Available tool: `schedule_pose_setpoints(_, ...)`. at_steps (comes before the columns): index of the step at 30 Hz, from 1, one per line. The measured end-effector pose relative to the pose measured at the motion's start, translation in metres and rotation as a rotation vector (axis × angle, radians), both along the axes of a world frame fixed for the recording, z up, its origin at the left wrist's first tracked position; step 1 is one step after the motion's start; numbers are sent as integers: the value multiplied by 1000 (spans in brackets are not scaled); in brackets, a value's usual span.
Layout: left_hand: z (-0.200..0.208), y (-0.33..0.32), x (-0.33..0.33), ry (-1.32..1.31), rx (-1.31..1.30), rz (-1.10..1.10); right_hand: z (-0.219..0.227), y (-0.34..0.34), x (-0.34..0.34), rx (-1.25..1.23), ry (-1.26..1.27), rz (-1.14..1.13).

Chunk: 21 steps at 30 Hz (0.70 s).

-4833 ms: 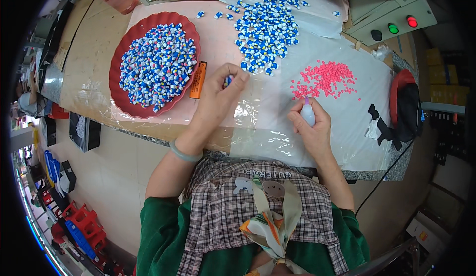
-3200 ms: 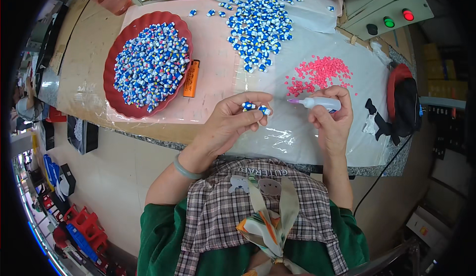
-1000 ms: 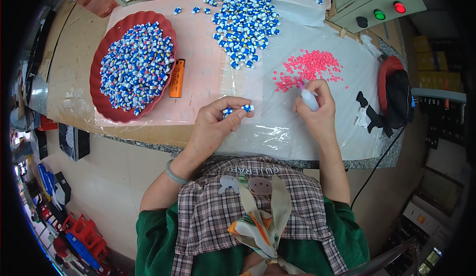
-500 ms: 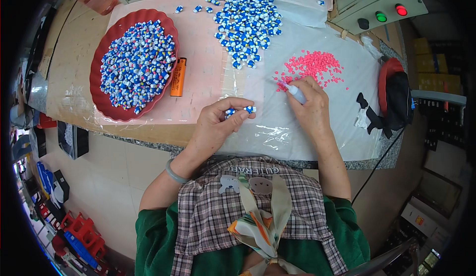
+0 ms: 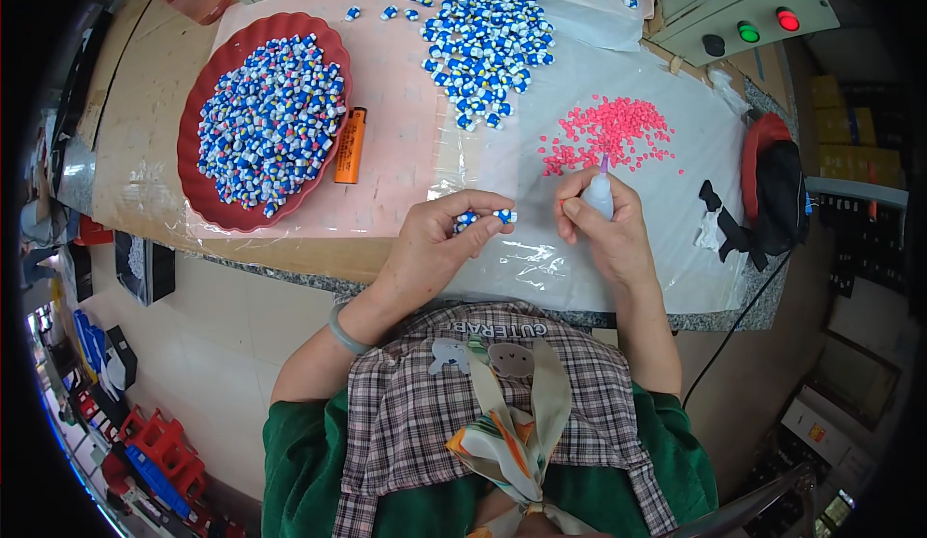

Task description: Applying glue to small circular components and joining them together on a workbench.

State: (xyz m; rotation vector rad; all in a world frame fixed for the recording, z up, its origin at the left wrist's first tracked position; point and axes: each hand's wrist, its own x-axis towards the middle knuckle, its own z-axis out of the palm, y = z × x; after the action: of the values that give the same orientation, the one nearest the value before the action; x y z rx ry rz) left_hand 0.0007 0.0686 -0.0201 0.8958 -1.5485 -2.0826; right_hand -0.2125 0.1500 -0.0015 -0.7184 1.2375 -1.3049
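Two small blue-and-white pieces sit over the near middle of the table, gripped between thumb and fingers of the left hand. Right hand, just right of them, is clamped round a white squeeze bottle, purple tip pointing far; can't tell if its fingertips also pinch a bit. Loose pink bits lie just beyond the tip. Heap of blue-and-white pieces far centre. Left: red scalloped dish, full of similar pieces, orange item beside its right rim.
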Motion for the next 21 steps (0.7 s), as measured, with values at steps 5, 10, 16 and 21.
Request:
schedule_pose_setpoints(5, 4, 2, -3, -44, -85, -45, 4, 2, 13, 4, 55, 2)
schedule_pose_setpoints(10, 4, 5, -4, -50, -343, -10, 6, 6, 23, 4, 230, 49)
schedule_pose_setpoints(16, 4, 5, -7, -34, -566, -12, 5, 5, 29, 6, 422, 75)
schedule_pose_setpoints(21, 3, 6, -7, -48, -618, -10, 2, 6, 32, -27, 545, 79)
